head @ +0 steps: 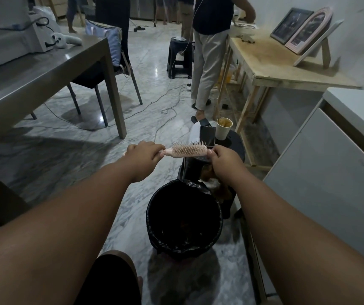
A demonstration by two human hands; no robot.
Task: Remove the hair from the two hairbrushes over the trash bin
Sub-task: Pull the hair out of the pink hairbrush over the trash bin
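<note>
While the left hand (142,154) grips the hairbrush (187,150) by its handle, the right hand (225,160) pinches its tip, fingertips hidden.

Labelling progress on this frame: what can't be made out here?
- Hair on the hairbrush: head view, bristles too small and dim.
- Trash bin contents: head view, black liner too dark inside.
- Second brush: not identifiable; the right hand and forearm cover part of the stool.
- Hairbrush handle: the left hand wraps it.

No legible text, labels, brands or numbers on anything in view.
</note>
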